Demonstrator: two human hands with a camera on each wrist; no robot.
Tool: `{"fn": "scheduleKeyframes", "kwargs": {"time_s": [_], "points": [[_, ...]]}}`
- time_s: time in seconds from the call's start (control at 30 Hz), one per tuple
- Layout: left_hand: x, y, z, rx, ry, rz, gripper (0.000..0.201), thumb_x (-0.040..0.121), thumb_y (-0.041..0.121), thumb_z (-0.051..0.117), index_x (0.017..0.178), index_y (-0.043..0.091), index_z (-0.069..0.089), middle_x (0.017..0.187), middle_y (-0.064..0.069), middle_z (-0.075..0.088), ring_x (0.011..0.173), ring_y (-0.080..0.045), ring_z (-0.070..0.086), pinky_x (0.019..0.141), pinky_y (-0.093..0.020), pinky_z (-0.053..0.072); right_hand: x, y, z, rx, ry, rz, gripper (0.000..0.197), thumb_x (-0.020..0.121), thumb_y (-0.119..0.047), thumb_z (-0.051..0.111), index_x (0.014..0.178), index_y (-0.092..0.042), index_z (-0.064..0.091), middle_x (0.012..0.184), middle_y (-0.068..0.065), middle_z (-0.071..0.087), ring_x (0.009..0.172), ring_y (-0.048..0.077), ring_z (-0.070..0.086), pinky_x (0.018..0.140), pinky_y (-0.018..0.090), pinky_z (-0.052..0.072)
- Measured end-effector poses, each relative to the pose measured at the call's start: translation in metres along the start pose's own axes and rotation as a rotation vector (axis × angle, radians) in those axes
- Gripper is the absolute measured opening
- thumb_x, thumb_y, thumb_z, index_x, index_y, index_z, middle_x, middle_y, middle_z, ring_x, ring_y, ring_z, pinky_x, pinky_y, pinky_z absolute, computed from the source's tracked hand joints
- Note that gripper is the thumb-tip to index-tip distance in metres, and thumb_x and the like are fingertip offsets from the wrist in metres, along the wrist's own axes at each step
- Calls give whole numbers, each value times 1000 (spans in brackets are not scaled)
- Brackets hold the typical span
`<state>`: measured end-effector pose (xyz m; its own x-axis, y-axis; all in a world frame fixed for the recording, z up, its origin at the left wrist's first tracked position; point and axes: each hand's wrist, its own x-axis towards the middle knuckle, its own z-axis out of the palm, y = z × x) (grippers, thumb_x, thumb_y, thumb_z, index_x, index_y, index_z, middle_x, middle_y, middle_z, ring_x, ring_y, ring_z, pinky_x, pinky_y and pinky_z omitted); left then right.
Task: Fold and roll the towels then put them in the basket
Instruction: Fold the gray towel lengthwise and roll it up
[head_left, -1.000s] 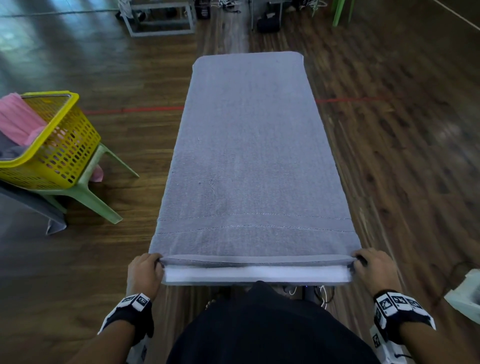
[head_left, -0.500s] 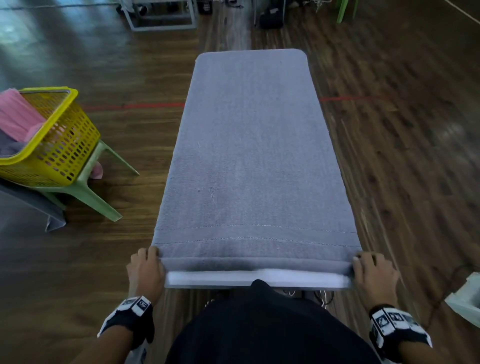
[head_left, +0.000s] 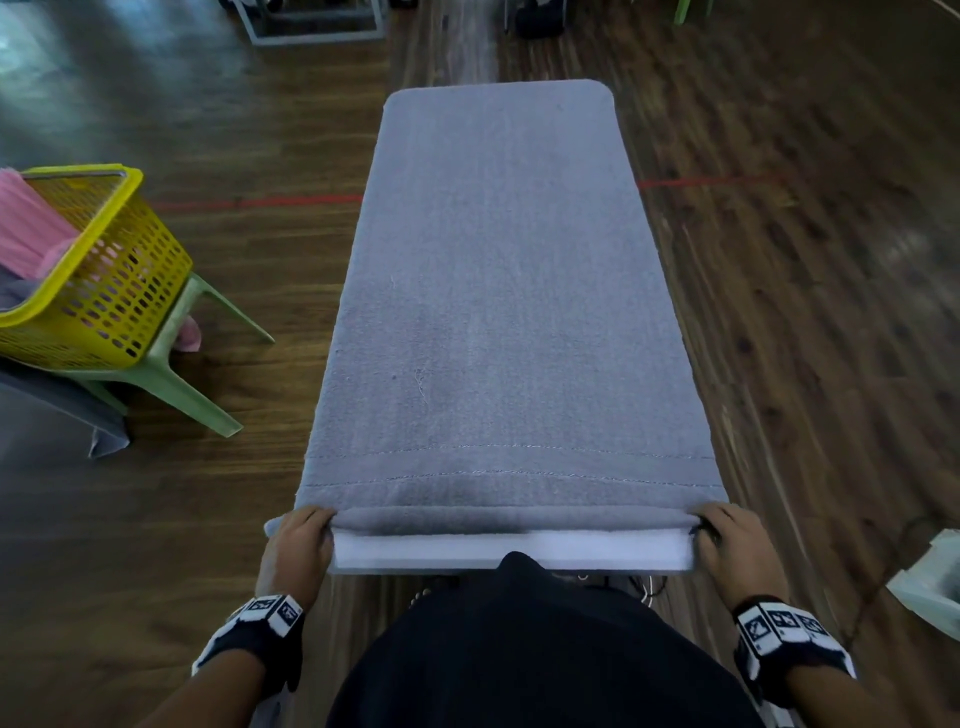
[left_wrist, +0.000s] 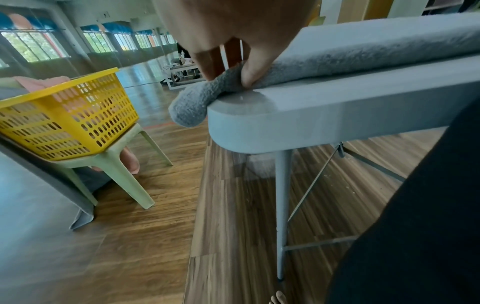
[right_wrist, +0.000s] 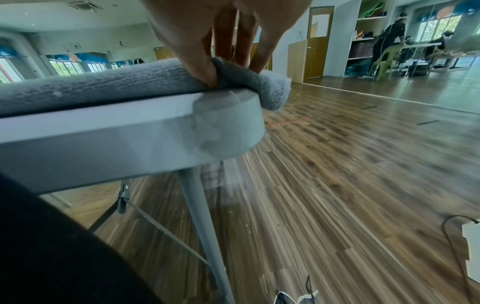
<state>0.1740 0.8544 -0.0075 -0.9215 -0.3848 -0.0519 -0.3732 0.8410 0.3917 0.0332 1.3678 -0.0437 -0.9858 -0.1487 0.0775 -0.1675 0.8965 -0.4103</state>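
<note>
Because the grey towel (head_left: 498, 291) lies folded lengthwise along the narrow worktop (head_left: 511, 555), ready for rolling towards its far end, the left hand (head_left: 297, 545) and right hand (head_left: 737, 548) each pinch a near corner of the small starting roll, with the yellow basket (head_left: 91, 275) waiting to the left.

head looks down; wrists close, low (share table edge (head_left: 511, 552))

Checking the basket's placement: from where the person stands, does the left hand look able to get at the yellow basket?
Probably yes, with a sideways stretch. The basket sits on a stool off the left hand's side with only open floor between. But that hand now pinches the towel, so it must let go or carry it.
</note>
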Motion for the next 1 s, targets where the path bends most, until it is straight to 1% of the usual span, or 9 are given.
{"fn": "scheduleKeyframes", "kwargs": {"time_s": [0.07, 0.13, 0.23, 0.4, 0.5, 0.6, 0.73, 0.87, 1.0], "points": [[7, -1, -6, 69, -25, 28, 18, 79, 16, 56, 88, 10, 70, 84, -4, 68, 76, -27, 63, 73, -39, 47, 7, -1, -2, -96, 27, 13, 30, 74, -25, 46, 81, -14, 73, 80, 4, 69, 75, 30, 58, 71, 37, 40], [13, 2, -11, 163, -103, 20, 27, 78, 27, 44, 83, 17, 68, 79, 3, 67, 74, -22, 63, 75, -39, 42, 15, -7, -7, -194, -35, 80, 26, 76, -25, 46, 82, -21, 71, 80, 1, 69, 79, 27, 58, 76, 39, 33], [21, 7, -12, 235, -106, -12, 12, 82, 20, 56, 91, 17, 62, 84, -1, 61, 81, -27, 58, 79, -41, 36, 20, -15, -7, -249, -82, 142, 18, 82, -17, 53, 94, -23, 65, 88, 2, 66, 87, 26, 56, 83, 41, 30], [12, 15, -2, 141, -1, 36, 23, 68, 3, 63, 80, 18, 49, 78, 1, 46, 70, -20, 42, 66, -35, 33, 12, -20, -5, -187, 5, 78, 29, 64, 0, 71, 87, -14, 62, 89, 10, 59, 85, 35, 55, 77, 47, 39], [3, 13, 5, 71, -1, 117, 29, 64, 0, 64, 89, 14, 55, 88, -2, 52, 77, -20, 45, 67, -35, 40, 8, -15, 4, -69, -99, -105, 39, 60, 6, 71, 93, -13, 64, 94, 4, 63, 87, 30, 60, 70, 46, 50], [6, 4, 8, 13, 20, 120, 33, 69, -8, 71, 98, 6, 64, 96, -8, 62, 88, -24, 53, 78, -40, 49, 11, -12, 6, 21, -88, -60, 36, 67, 9, 68, 96, -11, 66, 100, 5, 65, 93, 26, 60, 82, 44, 52], [17, -1, 3, 67, -41, 61, 17, 76, 7, 65, 93, 9, 68, 89, -5, 66, 83, -26, 61, 75, -41, 50, 21, -17, -1, -30, -14, -56, 18, 72, -10, 61, 84, -16, 72, 84, 0, 69, 83, 27, 62, 82, 37, 39], [27, 13, -6, 263, -162, 43, 19, 79, 29, 39, 77, 23, 57, 71, 7, 59, 72, -20, 58, 74, -37, 32, 30, -27, -8, -255, -58, 24, 11, 74, -21, 64, 74, -29, 71, 70, -6, 67, 80, 22, 58, 84, 40, 28], [33, 11, -5, 298, -79, -1, 13, 75, 15, 62, 85, 18, 54, 79, -1, 53, 75, -26, 51, 74, -42, 36, 34, -29, -9, -267, -16, 49, 15, 72, -15, 68, 84, -23, 66, 82, 1, 61, 82, 27, 55, 80, 40, 29]]}}
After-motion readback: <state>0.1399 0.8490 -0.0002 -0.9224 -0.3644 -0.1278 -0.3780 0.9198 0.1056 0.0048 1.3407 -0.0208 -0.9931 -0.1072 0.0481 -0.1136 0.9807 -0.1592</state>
